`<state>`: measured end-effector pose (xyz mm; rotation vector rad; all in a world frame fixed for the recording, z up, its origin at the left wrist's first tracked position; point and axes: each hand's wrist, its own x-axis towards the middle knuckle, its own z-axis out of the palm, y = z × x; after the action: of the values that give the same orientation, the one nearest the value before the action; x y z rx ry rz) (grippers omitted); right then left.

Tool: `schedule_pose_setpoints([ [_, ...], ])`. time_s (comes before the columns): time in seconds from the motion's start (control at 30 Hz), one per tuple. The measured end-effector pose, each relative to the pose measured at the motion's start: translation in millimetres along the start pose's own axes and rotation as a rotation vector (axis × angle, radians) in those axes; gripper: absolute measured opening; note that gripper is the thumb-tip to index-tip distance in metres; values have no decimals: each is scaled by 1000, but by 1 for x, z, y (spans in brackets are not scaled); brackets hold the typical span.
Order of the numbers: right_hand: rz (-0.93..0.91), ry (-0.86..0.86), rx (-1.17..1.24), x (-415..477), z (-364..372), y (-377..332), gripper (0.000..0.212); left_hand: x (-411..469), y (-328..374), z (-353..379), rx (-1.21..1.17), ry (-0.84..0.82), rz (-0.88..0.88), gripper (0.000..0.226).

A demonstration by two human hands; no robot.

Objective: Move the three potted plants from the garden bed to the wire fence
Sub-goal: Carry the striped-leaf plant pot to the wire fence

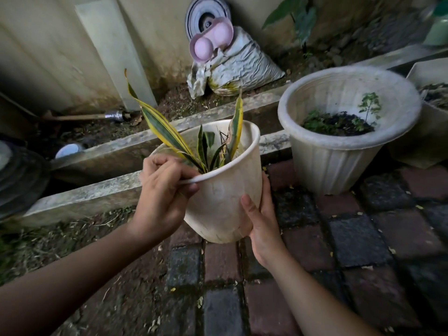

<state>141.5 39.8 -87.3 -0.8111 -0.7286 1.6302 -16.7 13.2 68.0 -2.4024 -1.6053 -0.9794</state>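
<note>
my left hand (164, 190) pinches the pot (225, 190) rim, right hand (260, 221) cups its tilted side; fence probably out of view.

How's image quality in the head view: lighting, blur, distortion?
Head view: dim, flat daylight, corners vignetted dark; wide-angle bends the concrete garden-bed curb; the small white plastic pot with the yellow-edged snake plant is fairly sharp between the left hand and right hand; the large ribbed white pot has a smeared rim, and the right edge is soft.
</note>
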Motion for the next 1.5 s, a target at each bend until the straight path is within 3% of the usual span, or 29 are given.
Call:
schedule_pose_setpoints([
  [0.17,-114,-47,107,18,28,-50,99,42,10,-33,31,102,169,12],
  [0.27,-181,-22,118,23,66,-95,91,74,19,-66,103,198,136,19],
  [0.33,-201,-16,115,22,97,-132,89,94,25,-93,117,272,47,38],
  [0.43,-192,-17,139,9,149,-196,98,135,59,-147,16,393,-274,29],
  [0.53,-197,-24,170,-12,206,-275,97,189,104,-217,-164,421,-414,29],
  [0.6,-182,-33,213,-29,244,-336,99,226,131,-274,-188,402,-353,29],
  [0.67,-149,-51,254,-46,283,-405,110,262,158,-338,-164,415,-242,14],
  [0.8,-184,-94,252,-82,360,-553,128,333,213,-465,-237,505,-157,54],
  [0.9,-244,-131,242,-113,418,-654,128,390,257,-556,-338,582,-36,60],
  [1.1,-340,-238,287,-167,512,-811,130,475,332,-707,-450,692,68,107],
  [1.2,-406,-281,297,-190,542,-866,124,494,351,-756,-539,702,30,134],
  [1.3,-520,-273,206,-217,567,-903,119,504,360,-788,-806,627,126,128],
  [1.4,-593,-240,152,-244,586,-918,121,508,360,-805,-922,566,215,135],
  [1.5,-704,-158,33,-269,591,-920,104,508,356,-806,-1064,509,271,141],
])
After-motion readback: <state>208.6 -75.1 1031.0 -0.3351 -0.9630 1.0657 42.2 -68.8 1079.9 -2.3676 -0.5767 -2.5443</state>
